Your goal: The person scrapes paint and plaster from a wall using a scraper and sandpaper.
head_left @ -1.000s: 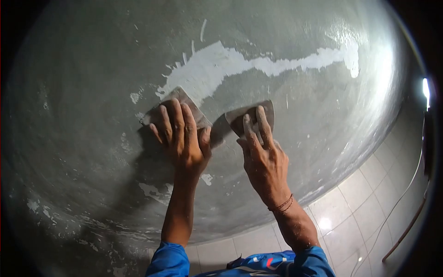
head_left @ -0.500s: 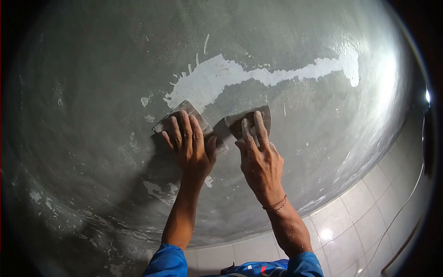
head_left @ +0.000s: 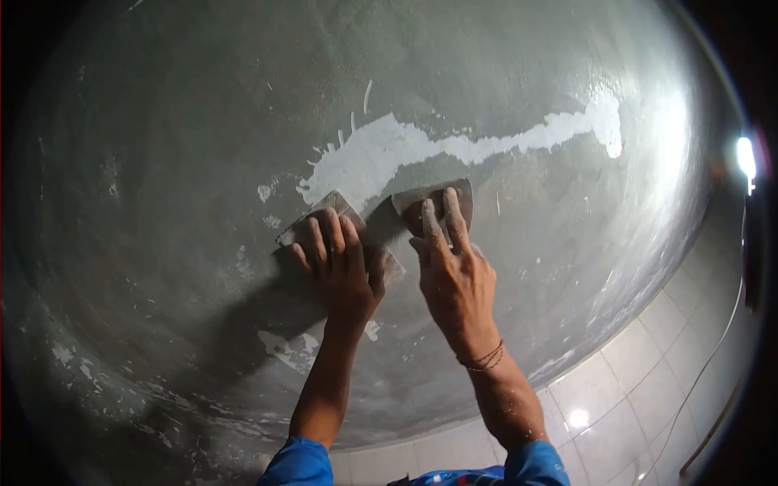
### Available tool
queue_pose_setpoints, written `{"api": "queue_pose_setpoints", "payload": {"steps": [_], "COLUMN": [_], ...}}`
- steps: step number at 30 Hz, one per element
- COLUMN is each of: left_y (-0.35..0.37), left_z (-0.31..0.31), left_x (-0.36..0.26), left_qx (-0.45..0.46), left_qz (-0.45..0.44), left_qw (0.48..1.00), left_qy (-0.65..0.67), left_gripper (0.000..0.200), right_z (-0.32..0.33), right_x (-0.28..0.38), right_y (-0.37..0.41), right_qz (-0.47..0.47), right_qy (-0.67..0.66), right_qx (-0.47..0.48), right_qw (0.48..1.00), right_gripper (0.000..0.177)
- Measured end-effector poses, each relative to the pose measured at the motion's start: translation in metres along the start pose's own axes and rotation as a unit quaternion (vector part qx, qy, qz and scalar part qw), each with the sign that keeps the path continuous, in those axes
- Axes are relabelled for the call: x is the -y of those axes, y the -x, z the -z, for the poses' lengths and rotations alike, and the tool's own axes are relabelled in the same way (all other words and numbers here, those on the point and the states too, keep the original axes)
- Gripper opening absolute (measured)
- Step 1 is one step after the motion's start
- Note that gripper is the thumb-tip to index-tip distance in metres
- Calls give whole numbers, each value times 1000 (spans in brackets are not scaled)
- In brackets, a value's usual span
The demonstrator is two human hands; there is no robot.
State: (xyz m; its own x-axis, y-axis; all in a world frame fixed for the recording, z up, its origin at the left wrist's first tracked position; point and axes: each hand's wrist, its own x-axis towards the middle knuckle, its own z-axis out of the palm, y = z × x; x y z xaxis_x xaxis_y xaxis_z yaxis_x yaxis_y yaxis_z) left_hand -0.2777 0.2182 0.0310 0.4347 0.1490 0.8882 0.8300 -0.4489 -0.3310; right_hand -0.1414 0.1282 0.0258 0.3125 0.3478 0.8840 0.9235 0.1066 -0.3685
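Observation:
My left hand [head_left: 344,279] holds a thin, flat square plate [head_left: 336,204] against the curved grey surface [head_left: 203,121]. Its fingers lie along the plate's face and the thumb is at the right side. The plate's upper corner meets the lower end of a white filler patch [head_left: 369,158]. To the right, my right hand [head_left: 458,279] grips a thin putty spreader [head_left: 409,206] with a rounded right edge. Two fingers stretch over its face; the thumb is partly hidden. The spreader sits just below the white streak, apart from the plate.
The filler runs rightward as a narrow streak ending in a blob [head_left: 605,121]. Pale scuffs [head_left: 279,344] mark the lower left. Light floor tiles [head_left: 600,385] lie beyond the curved edge, with a cable [head_left: 713,356] and a bright lamp [head_left: 745,158] at the right.
The view has shifted slightly, so the surface appears a little lower. Against it, the right hand's spreader has moved up closer to the white streak. The left hand stays at the patch's lower end.

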Motion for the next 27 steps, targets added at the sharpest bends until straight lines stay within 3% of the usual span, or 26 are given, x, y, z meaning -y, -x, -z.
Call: {"api": "queue_pose_setpoints", "payload": {"steps": [11,16,18,22,27], "left_y": [2,0,1,0,4], "left_z": [-6,0,0,0,-1], "left_x": [4,5,2,0,2], "left_qx": [-40,-13,-4,-21,-17], "left_qz": [-19,-7,-1,-3,-11], "left_qw": [999,1000,1000,1000,999], "left_qy": [12,17,16,23,43], "left_gripper": [65,65,64,64,64], "right_z": [-14,-6,-13,-11,-6], "right_x": [2,11,12,4,12], "right_y": [21,20,15,25,6], "right_qz": [-52,-70,-61,-50,-48], "right_qy": [20,-15,6,-12,-8], "right_qx": [13,21,-23,1,-22], "right_qw": [998,997,998,999,999], "right_gripper": [54,51,49,60,54]}}
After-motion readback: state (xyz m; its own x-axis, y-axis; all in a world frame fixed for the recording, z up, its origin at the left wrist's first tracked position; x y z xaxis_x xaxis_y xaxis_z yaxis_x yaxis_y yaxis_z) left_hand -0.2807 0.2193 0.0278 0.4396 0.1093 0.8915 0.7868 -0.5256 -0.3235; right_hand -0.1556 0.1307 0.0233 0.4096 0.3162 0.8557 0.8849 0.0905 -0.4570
